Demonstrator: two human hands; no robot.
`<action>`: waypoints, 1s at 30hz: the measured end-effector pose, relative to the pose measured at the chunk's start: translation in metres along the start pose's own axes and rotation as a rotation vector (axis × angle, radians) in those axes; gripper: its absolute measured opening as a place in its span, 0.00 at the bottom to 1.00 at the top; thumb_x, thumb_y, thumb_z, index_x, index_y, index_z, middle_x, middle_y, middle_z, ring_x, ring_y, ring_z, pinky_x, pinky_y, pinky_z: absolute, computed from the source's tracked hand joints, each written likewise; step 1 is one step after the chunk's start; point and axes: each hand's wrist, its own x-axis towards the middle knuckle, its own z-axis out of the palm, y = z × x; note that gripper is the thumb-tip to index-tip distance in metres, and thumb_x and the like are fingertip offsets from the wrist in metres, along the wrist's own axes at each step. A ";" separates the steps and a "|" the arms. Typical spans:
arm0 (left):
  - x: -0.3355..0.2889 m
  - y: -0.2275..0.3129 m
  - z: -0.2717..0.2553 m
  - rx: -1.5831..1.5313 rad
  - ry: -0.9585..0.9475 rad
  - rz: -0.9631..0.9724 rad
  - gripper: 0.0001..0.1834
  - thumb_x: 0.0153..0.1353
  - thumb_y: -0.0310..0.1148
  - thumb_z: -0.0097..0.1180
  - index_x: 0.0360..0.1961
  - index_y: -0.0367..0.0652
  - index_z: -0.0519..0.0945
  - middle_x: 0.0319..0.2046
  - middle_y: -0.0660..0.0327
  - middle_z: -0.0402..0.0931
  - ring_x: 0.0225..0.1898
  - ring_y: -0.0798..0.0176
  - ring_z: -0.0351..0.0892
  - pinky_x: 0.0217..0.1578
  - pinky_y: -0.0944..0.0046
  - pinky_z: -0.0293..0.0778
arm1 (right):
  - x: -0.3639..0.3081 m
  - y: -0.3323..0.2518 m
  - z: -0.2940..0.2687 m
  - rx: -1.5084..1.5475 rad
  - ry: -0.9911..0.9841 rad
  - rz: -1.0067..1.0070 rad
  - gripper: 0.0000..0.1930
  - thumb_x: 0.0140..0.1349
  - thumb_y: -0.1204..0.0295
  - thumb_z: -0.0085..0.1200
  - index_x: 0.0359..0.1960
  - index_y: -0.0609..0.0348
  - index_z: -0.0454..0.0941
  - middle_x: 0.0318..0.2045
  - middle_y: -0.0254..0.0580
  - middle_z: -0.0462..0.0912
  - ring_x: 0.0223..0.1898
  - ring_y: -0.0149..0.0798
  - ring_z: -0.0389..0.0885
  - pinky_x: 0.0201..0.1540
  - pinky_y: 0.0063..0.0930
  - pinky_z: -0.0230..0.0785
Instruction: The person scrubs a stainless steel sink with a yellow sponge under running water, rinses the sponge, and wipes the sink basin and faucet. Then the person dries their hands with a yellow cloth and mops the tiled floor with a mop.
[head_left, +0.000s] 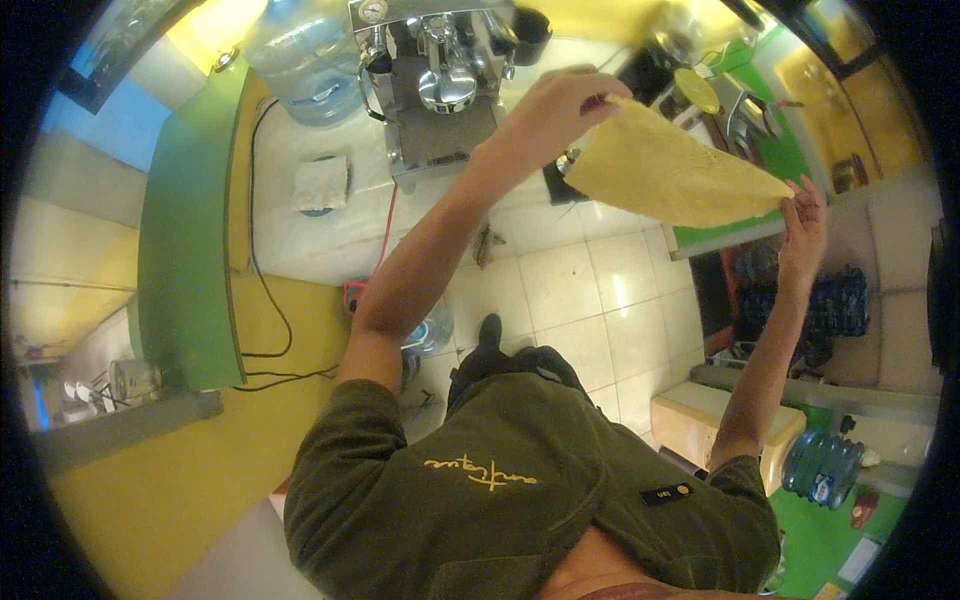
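A yellow cloth [672,172] is stretched in the air between my two hands, off to the front right. My left hand [570,105] pinches its upper left corner, with the arm reaching across in front of the espresso machine [442,130]. Lower and farther right, my right hand [803,218] grips the opposite corner between thumb and fingers. The cloth hangs in a slanted sheet, hiding part of the green counter [715,238] behind it.
A folded white cloth [322,184] lies on the white counter [350,235], near a large clear water bottle [310,80]. A black cable [255,220] hangs over the counter edge. Another water bottle [822,470] lies at right, by a cream-coloured box [690,420]. Below is a tiled floor [565,290].
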 end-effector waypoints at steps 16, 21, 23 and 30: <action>-0.096 -0.005 -0.101 0.174 -0.061 -0.448 0.09 0.63 0.31 0.66 0.42 0.38 0.87 0.40 0.55 0.83 0.40 0.57 0.84 0.43 0.60 0.79 | -0.015 0.005 0.117 -0.577 -0.138 -0.184 0.10 0.71 0.79 0.52 0.50 0.62 0.81 0.51 0.43 0.85 0.54 0.36 0.80 0.59 0.29 0.70; -0.112 -0.020 -0.138 -0.173 0.318 -0.530 0.15 0.64 0.32 0.66 0.49 0.37 0.84 0.44 0.55 0.84 0.44 0.60 0.84 0.45 0.61 0.79 | -0.001 0.015 0.202 0.006 -0.136 -0.121 0.07 0.71 0.76 0.54 0.48 0.61 0.78 0.48 0.40 0.83 0.49 0.35 0.79 0.55 0.28 0.71; -0.096 -0.033 -0.163 -0.026 0.381 -0.576 0.11 0.67 0.30 0.63 0.48 0.37 0.82 0.44 0.56 0.84 0.46 0.63 0.84 0.46 0.63 0.79 | 0.023 0.005 0.241 0.126 -0.099 -0.053 0.08 0.71 0.74 0.54 0.48 0.60 0.78 0.45 0.38 0.82 0.46 0.33 0.78 0.52 0.27 0.71; 0.026 -0.147 -0.281 0.584 0.726 -0.405 0.12 0.66 0.35 0.63 0.45 0.38 0.82 0.43 0.50 0.84 0.48 0.53 0.83 0.51 0.55 0.76 | 0.181 -0.016 0.396 0.655 -0.171 -0.062 0.16 0.67 0.69 0.60 0.54 0.60 0.77 0.48 0.41 0.81 0.48 0.36 0.80 0.54 0.32 0.73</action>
